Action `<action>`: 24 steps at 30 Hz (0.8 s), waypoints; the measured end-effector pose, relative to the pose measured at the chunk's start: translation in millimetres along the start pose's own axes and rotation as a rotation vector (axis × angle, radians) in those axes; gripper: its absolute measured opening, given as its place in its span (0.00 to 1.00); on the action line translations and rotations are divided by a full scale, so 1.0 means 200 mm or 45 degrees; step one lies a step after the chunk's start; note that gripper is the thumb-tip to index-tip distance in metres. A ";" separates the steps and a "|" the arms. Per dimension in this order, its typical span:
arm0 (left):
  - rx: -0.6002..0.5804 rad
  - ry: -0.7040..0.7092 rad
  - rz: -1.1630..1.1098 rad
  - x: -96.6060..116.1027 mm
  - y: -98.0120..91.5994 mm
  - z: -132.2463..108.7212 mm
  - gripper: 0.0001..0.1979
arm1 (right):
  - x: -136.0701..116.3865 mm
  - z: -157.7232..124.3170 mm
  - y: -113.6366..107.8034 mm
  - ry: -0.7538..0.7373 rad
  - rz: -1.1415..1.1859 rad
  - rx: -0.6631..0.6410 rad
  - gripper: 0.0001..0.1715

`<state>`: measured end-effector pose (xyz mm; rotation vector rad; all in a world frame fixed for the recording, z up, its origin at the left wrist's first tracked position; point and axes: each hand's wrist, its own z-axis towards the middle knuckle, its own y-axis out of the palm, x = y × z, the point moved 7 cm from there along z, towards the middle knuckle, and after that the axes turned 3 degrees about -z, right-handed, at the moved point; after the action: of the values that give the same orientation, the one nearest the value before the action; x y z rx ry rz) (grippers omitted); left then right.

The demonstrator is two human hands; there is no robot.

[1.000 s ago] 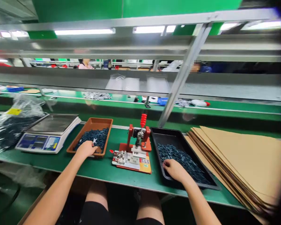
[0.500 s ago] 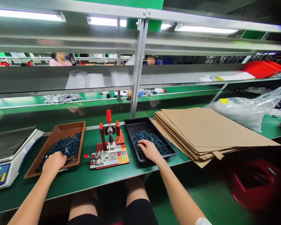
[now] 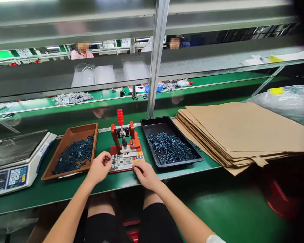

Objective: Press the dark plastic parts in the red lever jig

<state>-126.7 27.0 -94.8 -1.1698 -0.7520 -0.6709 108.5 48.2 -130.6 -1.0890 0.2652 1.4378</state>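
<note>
Because both hands sit at the front of the press, the head view centres on a small bench press point(image 3: 123, 141) with a red handle point(image 3: 120, 116), standing on the green tabletop point(image 3: 66, 189). The left hand point(image 3: 99, 167) has its thumb and fingertips pressed together right by the press's metal plate point(image 3: 123, 161); anything in that pinch is too small to tell. The right hand point(image 3: 147, 175) lies just beside the plate's front edge with its fingers curled down, and whether they pinch anything cannot be told.

The press stands between two trays, probably so that each lies within easy reach of one hand. On the left, a brown tray point(image 3: 81, 129) holds a spread of dark parts point(image 3: 74, 155); on the right, a black tray point(image 3: 154, 121) holds a loose heap of dark blue screws point(image 3: 170, 148). Left of the brown tray, a digital scale point(image 3: 17, 177) sits close by, seemingly placed for weighing without leaving the seat. To the right, a stack of cardboard sheets point(image 3: 243, 128) lies flat, its near edges overhanging the tabletop. Beyond it is a bulging clear plastic bag point(image 3: 286, 104). Past a metal upright point(image 3: 157, 57), silver packets point(image 3: 73, 98) lie on a farther bench, and a person in a pink top point(image 3: 82, 54) sits across the line.
</note>
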 end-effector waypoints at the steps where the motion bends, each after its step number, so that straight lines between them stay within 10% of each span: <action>1: -0.058 -0.008 0.022 0.01 0.07 0.02 0.06 | 0.03 -0.01 0.02 0.018 -0.015 0.036 0.10; 12: -0.158 0.139 0.533 0.01 0.35 0.15 0.10 | 0.29 -0.06 0.11 0.467 0.336 0.197 0.07; 24: -0.169 0.118 0.648 0.01 0.40 0.15 0.11 | 0.32 -0.07 0.12 0.514 0.398 0.211 0.09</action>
<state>-67.0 76.1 -129.9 -1.3739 -0.3111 -0.3469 106.5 75.1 -193.8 -1.2318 0.8591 1.4256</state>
